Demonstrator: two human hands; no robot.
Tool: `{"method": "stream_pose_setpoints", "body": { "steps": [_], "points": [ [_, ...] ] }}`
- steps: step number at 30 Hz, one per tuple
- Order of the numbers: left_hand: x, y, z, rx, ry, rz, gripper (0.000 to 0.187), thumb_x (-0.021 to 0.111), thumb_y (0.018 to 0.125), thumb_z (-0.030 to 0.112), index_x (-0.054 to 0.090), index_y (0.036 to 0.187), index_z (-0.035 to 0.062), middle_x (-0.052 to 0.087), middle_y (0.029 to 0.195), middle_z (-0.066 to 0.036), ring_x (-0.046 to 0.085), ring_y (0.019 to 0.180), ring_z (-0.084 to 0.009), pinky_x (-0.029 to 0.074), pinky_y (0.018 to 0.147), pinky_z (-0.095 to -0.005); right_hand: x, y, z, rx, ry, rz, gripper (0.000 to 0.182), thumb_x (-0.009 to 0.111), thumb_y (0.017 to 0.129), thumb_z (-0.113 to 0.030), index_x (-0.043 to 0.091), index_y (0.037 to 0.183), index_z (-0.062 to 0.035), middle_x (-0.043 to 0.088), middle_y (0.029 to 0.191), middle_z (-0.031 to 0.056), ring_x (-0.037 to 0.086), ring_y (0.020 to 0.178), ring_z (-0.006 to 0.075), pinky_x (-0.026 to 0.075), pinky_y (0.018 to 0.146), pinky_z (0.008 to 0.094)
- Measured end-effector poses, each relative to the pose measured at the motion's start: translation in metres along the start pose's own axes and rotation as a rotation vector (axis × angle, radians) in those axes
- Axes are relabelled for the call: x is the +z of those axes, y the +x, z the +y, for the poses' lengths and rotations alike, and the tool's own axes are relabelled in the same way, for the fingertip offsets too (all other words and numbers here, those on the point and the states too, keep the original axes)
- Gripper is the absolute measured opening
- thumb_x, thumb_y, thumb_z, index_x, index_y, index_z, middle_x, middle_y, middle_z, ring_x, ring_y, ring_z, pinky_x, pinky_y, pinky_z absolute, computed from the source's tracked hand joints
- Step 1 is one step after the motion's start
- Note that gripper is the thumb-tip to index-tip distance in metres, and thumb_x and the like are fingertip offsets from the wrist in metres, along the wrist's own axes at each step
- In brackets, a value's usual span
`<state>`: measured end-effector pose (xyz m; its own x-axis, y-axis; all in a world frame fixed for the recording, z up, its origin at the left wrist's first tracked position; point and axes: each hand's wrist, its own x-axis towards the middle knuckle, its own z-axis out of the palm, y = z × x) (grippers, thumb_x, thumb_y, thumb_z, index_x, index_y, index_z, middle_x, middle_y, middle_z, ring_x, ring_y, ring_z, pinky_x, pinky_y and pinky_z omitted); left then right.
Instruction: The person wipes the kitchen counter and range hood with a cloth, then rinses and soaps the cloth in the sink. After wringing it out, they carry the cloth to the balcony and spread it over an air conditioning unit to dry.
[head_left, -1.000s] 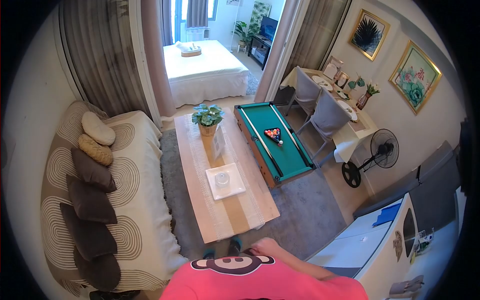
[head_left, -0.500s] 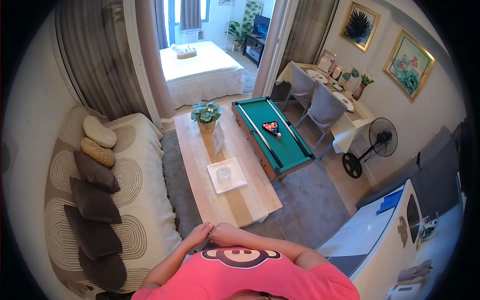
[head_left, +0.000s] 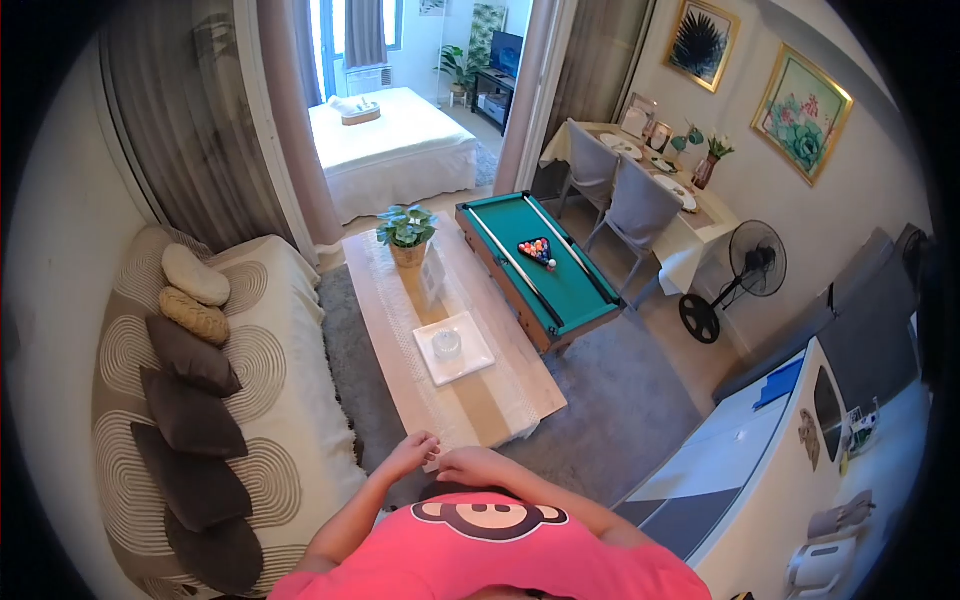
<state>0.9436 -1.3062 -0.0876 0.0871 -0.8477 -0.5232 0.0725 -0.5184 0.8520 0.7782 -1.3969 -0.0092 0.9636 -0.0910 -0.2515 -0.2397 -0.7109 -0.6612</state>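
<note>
My left hand [head_left: 412, 455] is just in front of my body, over the near end of the wooden coffee table [head_left: 385, 345]. Its fingers are loosely bent and apart, with nothing visible in them. A small gap to the right, my right hand [head_left: 470, 466] hangs with relaxed, slightly curved fingers, and I see nothing in it. A white square tray [head_left: 468, 372] with a clear glass dish [head_left: 447, 344] lies on the table beyond my hands. Farther back stand a potted plant [head_left: 407, 228] and a clear upright sign [head_left: 433, 275].
Right of the coffee table stands a small pool table [head_left: 505, 225] with two cues and racked balls. A sofa [head_left: 290, 370] with several cushions lines the left side. Dining chairs [head_left: 640, 205], a black fan [head_left: 757, 258] and a white counter [head_left: 770, 440] are on the right.
My hands were touching each other and have come apart, the left one lifting slightly away and the right shifting right. The view has shifted slightly; the furniture stays in place.
</note>
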Motion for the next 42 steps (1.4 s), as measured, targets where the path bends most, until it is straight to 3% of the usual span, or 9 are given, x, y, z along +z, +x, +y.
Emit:
{"method": "stream_pose_setpoints", "body": {
  "steps": [5, 13, 18, 21, 29, 32, 36, 39, 42],
  "points": [
    [0.015, -0.002, -0.002, 0.107, 0.289, -0.24, 0.044, 0.054, 0.084, 0.037, 0.054, 0.109, 0.0009, 0.06, 0.1, -0.01, 0.056, 0.092, -0.0196, 0.044, 0.082, -0.0291, 0.008, -0.066, 0.042, 0.314, 0.197, 0.416, 0.027, 0.054, 0.085, -0.029, 0.062, 0.091, -0.0034, 0.062, 0.088, 0.0159, 0.06, 0.083, 0.0307, 0.046, 0.072, 0.0359],
    [0.033, -0.006, 0.011, 0.165, 0.656, -0.515, 0.064, 0.055, 0.081, 0.049, 0.047, 0.12, -0.0017, 0.055, 0.113, -0.018, 0.053, 0.105, -0.0276, 0.041, 0.089, -0.0338, 0.037, -0.136, 0.044, 0.721, 0.277, 0.451, 0.028, 0.054, 0.085, -0.03, 0.062, 0.092, -0.0035, 0.063, 0.084, 0.0154, 0.061, 0.078, 0.0283, 0.046, 0.068, 0.0356],
    [0.031, -0.009, 0.028, 0.163, 0.792, -0.568, 0.063, 0.051, 0.084, 0.051, 0.047, 0.12, -0.0003, 0.056, 0.113, -0.018, 0.053, 0.105, -0.0278, 0.04, 0.09, -0.0348, 0.039, -0.123, 0.03, 0.714, 0.372, 0.467, 0.028, 0.054, 0.086, -0.029, 0.061, 0.094, -0.003, 0.064, 0.082, 0.0137, 0.06, 0.074, 0.024, 0.046, 0.067, 0.0335],
    [0.029, -0.005, 0.023, 0.173, 0.697, -0.428, 0.051, 0.043, 0.089, 0.045, 0.054, 0.11, -0.0004, 0.059, 0.103, -0.02, 0.056, 0.098, -0.0298, 0.041, 0.086, -0.0365, 0.042, -0.121, 0.033, 0.67, 0.387, 0.451, 0.029, 0.054, 0.086, -0.03, 0.061, 0.094, -0.0027, 0.064, 0.082, 0.0123, 0.06, 0.074, 0.0229, 0.046, 0.067, 0.033],
    [-0.001, 0.01, -0.024, -0.119, 0.646, -0.489, 0.047, 0.041, 0.09, 0.041, 0.058, 0.104, 0.0002, 0.06, 0.083, -0.011, 0.056, 0.071, -0.0185, 0.045, 0.056, -0.0327, 0.066, -0.136, 0.06, 0.727, 0.493, 0.119, 0.048, 0.054, 0.083, -0.042, 0.055, 0.114, -0.0053, 0.059, 0.109, 0.0169, 0.057, 0.098, 0.0295, 0.045, 0.082, 0.0351],
    [-0.005, 0.005, -0.027, -0.115, 0.549, -0.467, 0.042, 0.044, 0.089, 0.038, 0.061, 0.097, 0.0002, 0.058, 0.071, -0.005, 0.052, 0.059, -0.0146, 0.041, 0.049, -0.0302, 0.058, -0.135, 0.048, 0.702, 0.464, 0.18, 0.046, 0.054, 0.083, -0.042, 0.058, 0.106, -0.0025, 0.063, 0.097, 0.0144, 0.06, 0.087, 0.0242, 0.046, 0.075, 0.0343],
    [-0.005, 0.004, -0.024, -0.213, 0.594, -0.428, 0.04, 0.048, 0.088, 0.038, 0.063, 0.09, 0.0004, 0.054, 0.062, -0.001, 0.049, 0.053, -0.0123, 0.039, 0.046, -0.0289, 0.053, -0.129, 0.053, 0.694, 0.388, 0.137, 0.039, 0.058, 0.079, -0.037, 0.062, 0.101, -0.0045, 0.063, 0.096, 0.0171, 0.061, 0.088, 0.0302, 0.047, 0.075, 0.038],
    [-0.003, 0.009, -0.023, -0.456, 0.584, -0.52, 0.041, 0.046, 0.09, 0.035, 0.06, 0.105, 0.0002, 0.061, 0.082, -0.003, 0.053, 0.066, -0.0122, 0.044, 0.057, -0.0279, 0.051, -0.124, 0.05, 0.695, 0.246, 0.185, 0.031, 0.06, 0.077, -0.033, 0.064, 0.089, -0.0045, 0.063, 0.087, 0.018, 0.061, 0.082, 0.0331, 0.047, 0.071, 0.0404],
    [-0.001, 0.013, -0.046, -0.282, 0.665, -0.42, 0.042, 0.046, 0.09, 0.035, 0.059, 0.103, -0.0031, 0.064, 0.088, -0.008, 0.057, 0.075, -0.0176, 0.046, 0.065, -0.0318, 0.049, -0.12, 0.043, 0.702, 0.131, 0.235, 0.026, 0.06, 0.076, -0.03, 0.063, 0.082, -0.0041, 0.062, 0.082, 0.0191, 0.059, 0.079, 0.0361, 0.046, 0.068, 0.0432]
  ]
}}
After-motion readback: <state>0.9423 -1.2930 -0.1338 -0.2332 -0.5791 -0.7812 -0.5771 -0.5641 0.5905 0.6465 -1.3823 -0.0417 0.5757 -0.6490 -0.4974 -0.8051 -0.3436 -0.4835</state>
